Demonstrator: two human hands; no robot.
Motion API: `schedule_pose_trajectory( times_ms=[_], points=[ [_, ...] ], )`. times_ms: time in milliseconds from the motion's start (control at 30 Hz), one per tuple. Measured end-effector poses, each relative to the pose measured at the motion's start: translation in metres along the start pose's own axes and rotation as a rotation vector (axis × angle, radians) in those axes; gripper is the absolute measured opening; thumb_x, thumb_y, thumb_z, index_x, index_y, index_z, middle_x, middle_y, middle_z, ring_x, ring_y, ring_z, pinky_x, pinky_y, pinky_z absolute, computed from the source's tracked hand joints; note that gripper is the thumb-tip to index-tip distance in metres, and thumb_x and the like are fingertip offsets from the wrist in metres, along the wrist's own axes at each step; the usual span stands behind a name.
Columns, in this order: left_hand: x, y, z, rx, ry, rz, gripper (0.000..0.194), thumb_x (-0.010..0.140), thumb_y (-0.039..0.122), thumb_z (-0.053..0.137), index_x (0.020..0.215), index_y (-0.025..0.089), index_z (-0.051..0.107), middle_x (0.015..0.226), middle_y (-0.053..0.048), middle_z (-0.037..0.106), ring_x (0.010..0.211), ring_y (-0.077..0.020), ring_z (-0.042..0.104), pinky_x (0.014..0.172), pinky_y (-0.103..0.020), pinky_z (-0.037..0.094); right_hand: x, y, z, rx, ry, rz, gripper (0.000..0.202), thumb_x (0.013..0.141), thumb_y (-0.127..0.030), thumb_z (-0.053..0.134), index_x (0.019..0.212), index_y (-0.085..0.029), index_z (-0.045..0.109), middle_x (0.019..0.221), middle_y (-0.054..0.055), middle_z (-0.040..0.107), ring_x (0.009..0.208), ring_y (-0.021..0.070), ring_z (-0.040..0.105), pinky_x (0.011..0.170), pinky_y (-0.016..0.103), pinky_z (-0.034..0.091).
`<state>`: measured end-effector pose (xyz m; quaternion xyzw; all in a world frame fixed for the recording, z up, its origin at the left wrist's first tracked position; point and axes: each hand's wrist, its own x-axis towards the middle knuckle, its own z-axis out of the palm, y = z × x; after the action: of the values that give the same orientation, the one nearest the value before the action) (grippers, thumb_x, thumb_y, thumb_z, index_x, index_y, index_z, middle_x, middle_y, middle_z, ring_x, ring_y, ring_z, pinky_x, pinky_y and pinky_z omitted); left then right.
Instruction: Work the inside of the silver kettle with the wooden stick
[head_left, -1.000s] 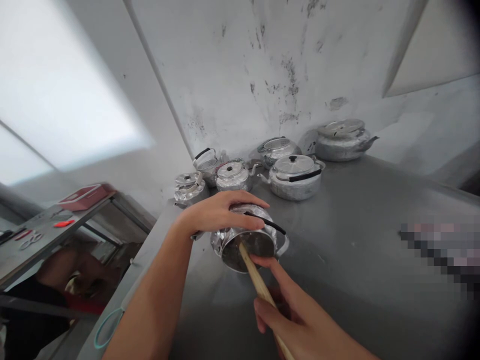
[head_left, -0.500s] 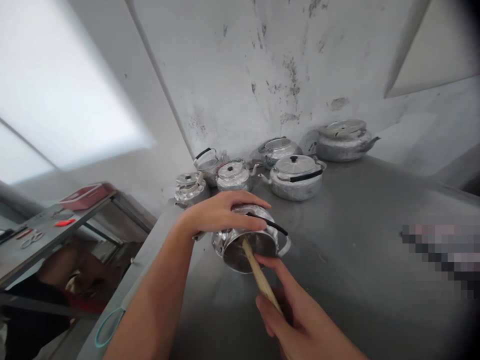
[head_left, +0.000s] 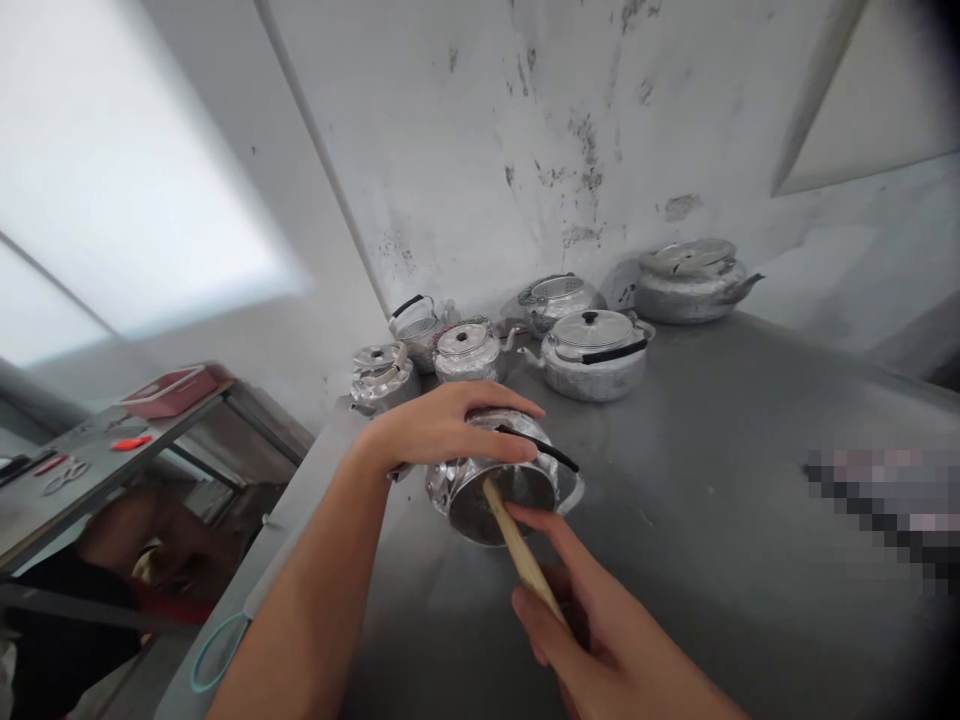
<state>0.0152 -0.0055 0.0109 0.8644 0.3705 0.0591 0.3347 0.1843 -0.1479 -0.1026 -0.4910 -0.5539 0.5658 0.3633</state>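
A dented silver metal kettle (head_left: 444, 488) lies tipped on the table, its round mouth facing me and its lid off. My left hand (head_left: 450, 428) lies over its top side, gripping the body, with the thumb beside the black-sleeved handle (head_left: 556, 456). In my right hand (head_left: 581, 615) is a pale wooden stick (head_left: 521, 555), fingers wrapped round it and the index finger stretched along it toward the kettle mouth. The stick's far end reaches inside the kettle, where its tip is hard to make out.
Several more metal kettles stand behind on the grey table (head_left: 697, 580), among them a lidded kettle (head_left: 596, 365) and a big kettle (head_left: 682, 290) by the stained wall. At left, a side table holds scissors (head_left: 66, 475) and a pink basket (head_left: 171, 390). A person sits below it.
Almost nothing differs. The view has shifted very slightly, and both hands keep their places on the kettle and the wooden stick.
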Motion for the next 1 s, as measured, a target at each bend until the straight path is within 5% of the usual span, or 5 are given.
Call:
schedule_pose_trajectory(
  times_ms=[233, 467, 667, 1000],
  points=[
    [-0.001, 0.001, 0.0, -0.002, 0.001, -0.006, 0.051, 0.09, 0.055, 0.067, 0.137, 0.034, 0.066, 0.149, 0.0, 0.057, 0.135, -0.0286, 0.052, 0.108, -0.034, 0.044, 0.006, 0.012, 0.0, 0.024, -0.069, -0.03, 0.06, 0.098, -0.041, 0.053, 0.155, -0.029, 0.039, 0.07, -0.005, 0.053, 0.058, 0.0155, 0.051, 0.064, 0.029, 0.048],
    [-0.001, 0.002, 0.0, 0.008, -0.002, -0.007, 0.053, 0.09, 0.058, 0.067, 0.137, 0.034, 0.065, 0.149, 0.0, 0.056, 0.135, -0.0293, 0.052, 0.109, -0.036, 0.044, 0.002, 0.002, 0.003, 0.007, -0.002, 0.016, 0.049, 0.101, -0.036, 0.048, 0.149, -0.029, 0.042, 0.07, -0.007, 0.05, 0.055, 0.0128, 0.041, 0.057, 0.027, 0.036],
    [-0.001, 0.003, 0.001, 0.014, 0.003, -0.003, 0.052, 0.09, 0.057, 0.066, 0.137, 0.033, 0.065, 0.15, 0.0, 0.056, 0.136, -0.03, 0.052, 0.109, -0.035, 0.044, 0.008, 0.004, -0.004, -0.01, -0.101, 0.021, 0.052, 0.101, -0.034, 0.048, 0.151, -0.027, 0.037, 0.07, -0.007, 0.049, 0.056, 0.0124, 0.04, 0.057, 0.027, 0.035],
    [-0.002, 0.002, 0.0, 0.01, -0.001, -0.006, 0.053, 0.09, 0.057, 0.066, 0.137, 0.034, 0.065, 0.15, 0.0, 0.056, 0.136, -0.0295, 0.051, 0.108, -0.035, 0.044, 0.004, 0.002, 0.003, 0.016, -0.033, 0.026, 0.052, 0.099, -0.039, 0.05, 0.15, -0.029, 0.042, 0.072, -0.005, 0.051, 0.055, 0.0135, 0.04, 0.056, 0.028, 0.034]
  ],
)
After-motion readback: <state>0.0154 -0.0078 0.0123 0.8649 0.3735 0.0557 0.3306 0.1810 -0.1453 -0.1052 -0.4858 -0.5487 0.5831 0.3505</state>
